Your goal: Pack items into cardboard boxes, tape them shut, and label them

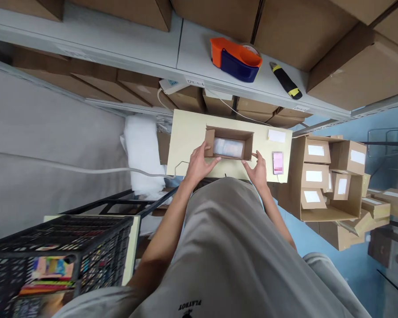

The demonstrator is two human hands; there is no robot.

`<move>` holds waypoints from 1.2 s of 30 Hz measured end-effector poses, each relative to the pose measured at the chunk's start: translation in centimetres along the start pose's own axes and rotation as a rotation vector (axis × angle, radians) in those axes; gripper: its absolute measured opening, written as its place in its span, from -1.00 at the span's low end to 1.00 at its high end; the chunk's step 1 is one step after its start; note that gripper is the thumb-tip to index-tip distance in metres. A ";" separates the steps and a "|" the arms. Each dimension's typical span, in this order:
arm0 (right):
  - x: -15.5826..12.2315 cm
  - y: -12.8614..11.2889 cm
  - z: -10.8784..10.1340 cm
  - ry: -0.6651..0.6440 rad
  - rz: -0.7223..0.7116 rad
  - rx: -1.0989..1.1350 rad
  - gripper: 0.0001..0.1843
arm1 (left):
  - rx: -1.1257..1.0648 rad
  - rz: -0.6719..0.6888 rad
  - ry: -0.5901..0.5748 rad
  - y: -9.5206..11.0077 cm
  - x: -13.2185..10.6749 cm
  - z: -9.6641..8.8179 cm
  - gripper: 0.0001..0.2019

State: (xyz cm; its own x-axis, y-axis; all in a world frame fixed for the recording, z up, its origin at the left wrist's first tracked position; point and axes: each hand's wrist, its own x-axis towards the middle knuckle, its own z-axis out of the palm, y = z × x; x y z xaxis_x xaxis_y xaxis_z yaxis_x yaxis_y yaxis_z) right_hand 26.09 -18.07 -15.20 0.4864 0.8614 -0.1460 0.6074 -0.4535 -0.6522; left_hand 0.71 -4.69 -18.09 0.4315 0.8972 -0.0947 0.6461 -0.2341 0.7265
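A small brown cardboard box [248,145] stands on the pale yellow table with its top open. Inside lies something wrapped in clear plastic [228,148]; its exact kind cannot be made out. My left hand [200,165] is at the box's left side, fingertips by the left flap [209,142] and thumb stretched along the front edge. At the front right corner is my right hand [257,170], thumb and fingers apart. Neither hand is wrapped round anything. Whether the fingertips press on the cardboard is hard to tell.
On the table [185,128] lie a phone [277,163] and a white label stack [276,135]. The shelf above bears an orange-and-blue tape dispenser [237,59] and a utility knife [286,80]. A large carton [328,215] of labelled boxes stands right; a black crate [102,251] left.
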 end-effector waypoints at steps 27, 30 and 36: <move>4.9 -1.0 2.5 -0.003 -0.061 -0.378 -0.16 | 0.099 0.139 -0.004 0.0 7.0 0.8 -0.31; 4.5 -0.6 2.6 -0.044 -0.096 -0.395 -0.41 | 0.101 0.091 -0.019 -0.6 5.1 1.0 -0.50; 4.0 0.7 3.4 -0.092 -0.072 -0.394 -0.54 | 0.007 -0.005 0.001 -1.8 3.9 1.7 -0.60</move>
State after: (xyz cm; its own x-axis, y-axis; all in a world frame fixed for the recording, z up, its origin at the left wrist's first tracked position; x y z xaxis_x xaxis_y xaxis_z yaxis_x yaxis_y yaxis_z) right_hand 26.32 -14.11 -18.79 0.3860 0.9032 -0.1879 0.8407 -0.4283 -0.3314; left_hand 2.31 -1.37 -20.89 0.4274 0.8987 -0.0981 0.6531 -0.2319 0.7209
